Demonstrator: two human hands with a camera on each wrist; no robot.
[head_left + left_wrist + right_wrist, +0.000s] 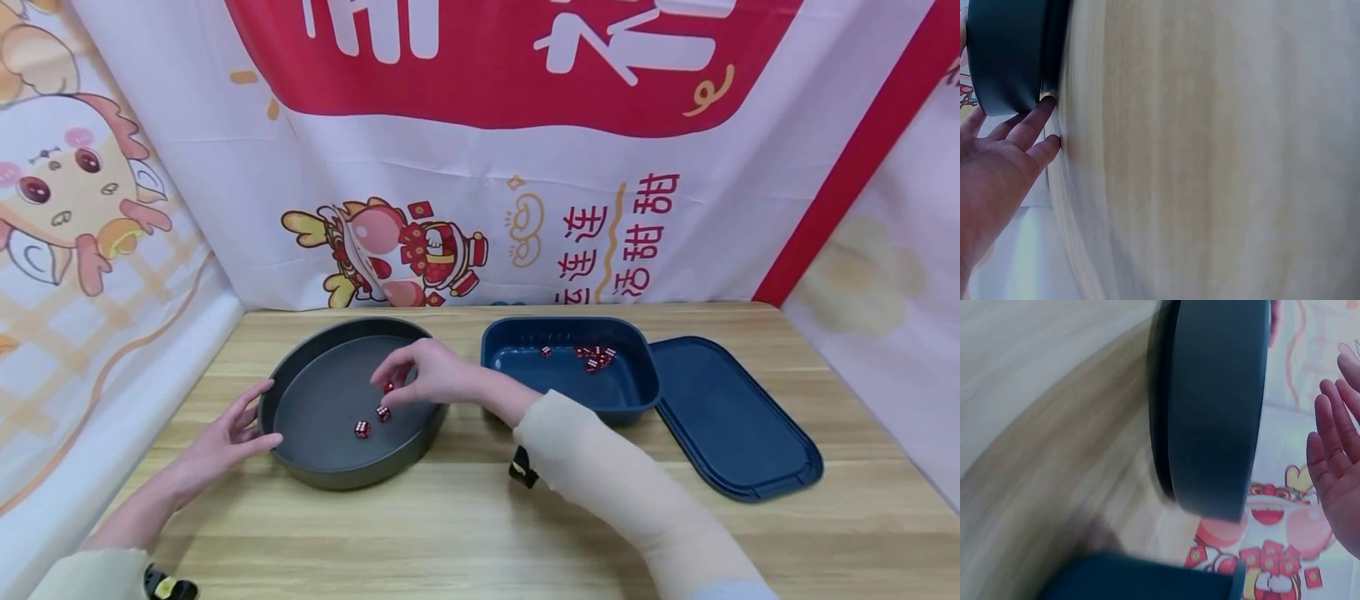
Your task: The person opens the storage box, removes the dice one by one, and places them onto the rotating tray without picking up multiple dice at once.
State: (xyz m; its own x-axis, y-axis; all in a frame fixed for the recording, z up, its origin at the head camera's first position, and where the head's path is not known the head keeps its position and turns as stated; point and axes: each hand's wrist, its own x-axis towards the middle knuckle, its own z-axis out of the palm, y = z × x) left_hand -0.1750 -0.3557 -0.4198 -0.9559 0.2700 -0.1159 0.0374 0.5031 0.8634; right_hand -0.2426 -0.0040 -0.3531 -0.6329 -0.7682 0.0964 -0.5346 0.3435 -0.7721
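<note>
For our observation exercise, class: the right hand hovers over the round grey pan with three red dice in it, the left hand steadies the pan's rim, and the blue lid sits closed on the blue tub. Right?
Not quite. In the head view the blue lid lies on the table beside the blue tub, which stands open with dice inside. The rest holds: right hand, round grey pan, left hand.

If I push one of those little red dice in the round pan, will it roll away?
Probably a little. Each red die looks tiny and light, so it should tumble easily. The round pan has a raised wall, so it likely stops there. Its flat faces should settle it quickly.
</note>
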